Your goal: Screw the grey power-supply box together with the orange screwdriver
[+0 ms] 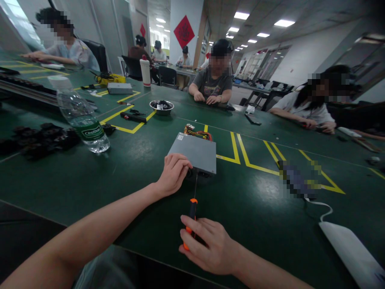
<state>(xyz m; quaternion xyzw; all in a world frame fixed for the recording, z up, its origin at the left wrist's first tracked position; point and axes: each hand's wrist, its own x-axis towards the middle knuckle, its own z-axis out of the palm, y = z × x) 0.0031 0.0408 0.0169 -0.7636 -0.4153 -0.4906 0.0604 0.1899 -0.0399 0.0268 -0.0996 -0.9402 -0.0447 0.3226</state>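
A grey computer power supply [197, 150] lies on the green table, its bundle of coloured cables [198, 132] at the far side. My left hand [173, 174] grips its near left corner, fingers bent over the top edge. In my right hand [207, 243] is a screwdriver [193, 208] with an orange and black handle, held between thumb and fingers. Its thin shaft points away from me, and the tip meets the near face of the power supply. That face is dark and partly covered by my left fingers, so I cannot make out a screw.
On the left stand a water bottle [90, 128] and a pile of black parts [42, 138]. A metal bowl [161, 107] of dark pieces sits farther back. To the right lie a blurred-out phone [296, 178], its cable and a white power bank [351, 249]. Several people sit around.
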